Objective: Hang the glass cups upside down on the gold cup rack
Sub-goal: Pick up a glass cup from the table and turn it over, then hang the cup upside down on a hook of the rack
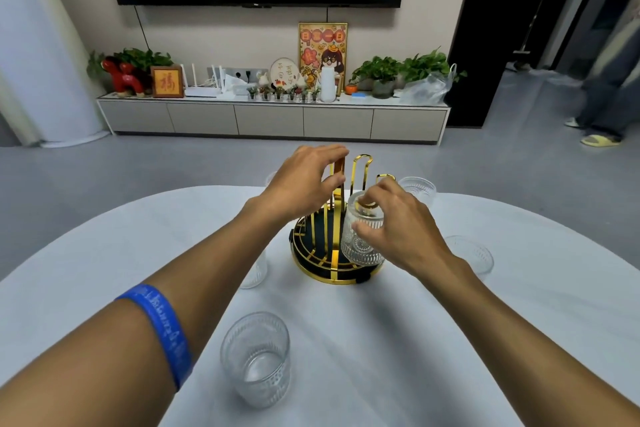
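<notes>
The gold cup rack [325,262] with a dark round base stands in the middle of the white table [519,322]. My left hand [304,180] grips one of its tall gold prongs near the top. An upside-down ribbed glass cup [360,239] sits over a prong on the rack's right side, with my right hand [398,222] holding it from the right. Upright glass cups stand around the rack: one near me [256,357], one at the back right [417,189], one at the right [474,253], and one partly hidden under my left forearm [256,270].
A low TV cabinet [273,118] with plants, frames and a router lines the far wall under a large dark screen. A person's legs [602,107] and yellow slippers show at the far right. Grey floor lies between table and cabinet.
</notes>
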The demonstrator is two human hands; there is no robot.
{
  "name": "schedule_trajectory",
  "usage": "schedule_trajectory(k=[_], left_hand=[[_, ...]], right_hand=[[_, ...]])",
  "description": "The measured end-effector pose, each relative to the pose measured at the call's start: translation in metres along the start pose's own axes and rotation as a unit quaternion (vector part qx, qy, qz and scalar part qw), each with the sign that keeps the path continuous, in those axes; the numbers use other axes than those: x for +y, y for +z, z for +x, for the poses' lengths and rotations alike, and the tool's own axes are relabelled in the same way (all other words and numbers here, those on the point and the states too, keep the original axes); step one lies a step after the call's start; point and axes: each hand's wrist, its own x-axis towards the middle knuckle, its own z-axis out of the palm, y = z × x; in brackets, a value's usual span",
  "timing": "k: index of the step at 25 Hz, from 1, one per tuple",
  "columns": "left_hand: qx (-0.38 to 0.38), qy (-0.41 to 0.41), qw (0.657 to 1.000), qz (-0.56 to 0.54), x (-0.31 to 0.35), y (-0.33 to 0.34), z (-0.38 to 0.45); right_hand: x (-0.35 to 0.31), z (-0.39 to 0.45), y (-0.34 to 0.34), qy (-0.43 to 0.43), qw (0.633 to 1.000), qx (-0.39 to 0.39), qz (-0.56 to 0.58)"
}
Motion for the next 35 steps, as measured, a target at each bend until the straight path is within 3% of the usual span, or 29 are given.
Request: schedule_trajectory(k=[3, 5, 6, 8, 10, 11, 14, 16, 17, 19, 20, 22, 25, 27, 29, 31, 35], left_hand=[[0.051, -0.043, 0.996, -0.058, 0.002, -0.017, -0.034], [0.044, -0.040, 0.994, -0.096, -0.005, -0.029, -0.077], [-0.002, -0.046, 0.994, -0.096, -0.011, -0.033, -0.101], [-0.169, -0.093, 0.979, -0.065, -0.018, -0.039, -0.146], [-0.323, -0.117, 0.939, 0.003, -0.024, -0.033, -0.176], [-0.354, -0.108, 0.928, 0.029, -0.024, -0.028, -0.185], [-0.313, -0.078, 0.944, 0.064, -0.017, -0.020, -0.196], [-0.228, -0.069, 0.969, 0.058, -0.008, -0.025, -0.199], [-0.176, -0.064, 0.982, 0.030, -0.003, -0.030, -0.199], [-0.068, -0.023, 0.996, -0.049, 0.013, -0.042, -0.190], [-0.021, 0.013, 0.996, -0.084, 0.025, -0.048, -0.181], [0.049, 0.081, 0.988, -0.119, 0.051, -0.058, -0.161], [0.054, 0.118, 0.978, -0.163, 0.073, -0.058, -0.133], [0.011, 0.071, 0.963, -0.261, 0.072, -0.058, -0.114], [0.037, 0.017, 0.950, -0.311, 0.064, -0.055, -0.083], [0.068, -0.028, 0.970, -0.234, 0.050, -0.052, -0.044], [-0.042, -0.052, 0.997, -0.025, 0.026, -0.033, 0.012]], right_hand=[[0.000, -0.003, 0.000, 0.008, 1.000, -0.022, 0.003], [0.003, -0.015, -0.001, 0.013, 0.999, 0.016, 0.045], [0.003, -0.025, -0.002, 0.019, 0.995, 0.061, 0.072], [-0.003, -0.047, 0.000, 0.023, 0.985, 0.135, 0.104], [-0.013, -0.067, 0.004, -0.004, 0.984, 0.149, 0.095], [-0.019, -0.075, 0.006, -0.024, 0.986, 0.137, 0.088], [-0.032, -0.097, 0.007, -0.026, 0.991, 0.055, 0.116], [-0.037, -0.108, 0.002, 0.087, 0.975, -0.056, 0.195], [-0.041, -0.111, -0.002, 0.173, 0.941, -0.136, 0.256], [-0.051, -0.109, -0.012, 0.315, 0.798, -0.284, 0.428], [-0.056, -0.104, -0.018, 0.338, 0.727, -0.314, 0.509], [-0.062, -0.088, -0.027, 0.337, 0.643, -0.284, 0.627], [-0.056, -0.063, -0.043, 0.348, 0.584, -0.156, 0.717], [-0.042, -0.048, -0.055, 0.360, 0.603, -0.080, 0.708], [-0.023, -0.029, -0.068, 0.371, 0.654, -0.013, 0.659], [-0.004, -0.003, -0.081, 0.363, 0.717, 0.049, 0.593], [0.022, 0.049, -0.094, 0.248, 0.872, 0.143, 0.398]])
